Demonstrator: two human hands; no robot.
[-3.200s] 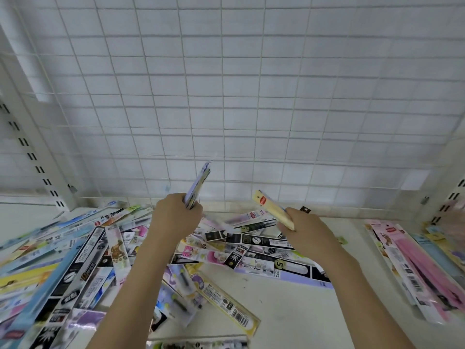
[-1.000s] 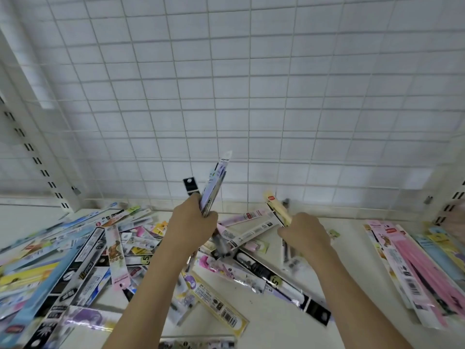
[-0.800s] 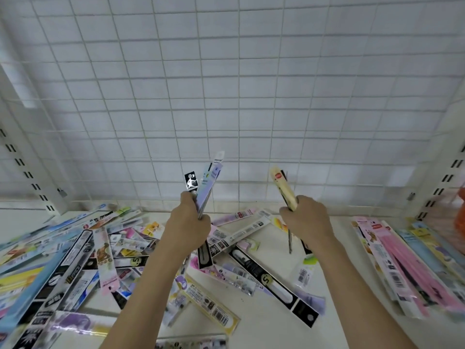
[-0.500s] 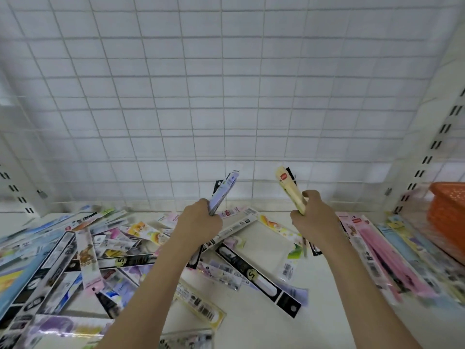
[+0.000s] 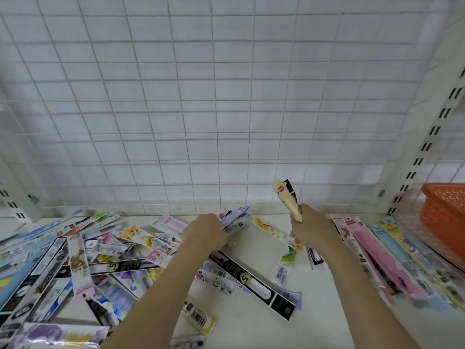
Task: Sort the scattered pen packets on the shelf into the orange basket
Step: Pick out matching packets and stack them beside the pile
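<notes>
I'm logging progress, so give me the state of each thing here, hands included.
Left hand: grips a bunch of packets, low over the pile.
Right hand: grips a yellow packet, upright.
Basket: at right edge, contents hidden.
Pile: scattered on shelf.

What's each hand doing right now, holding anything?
Left hand: closed round a bunch of pen packets, low over the shelf.
Right hand: closed round a yellow packet and a black one behind it, held upright.
</notes>
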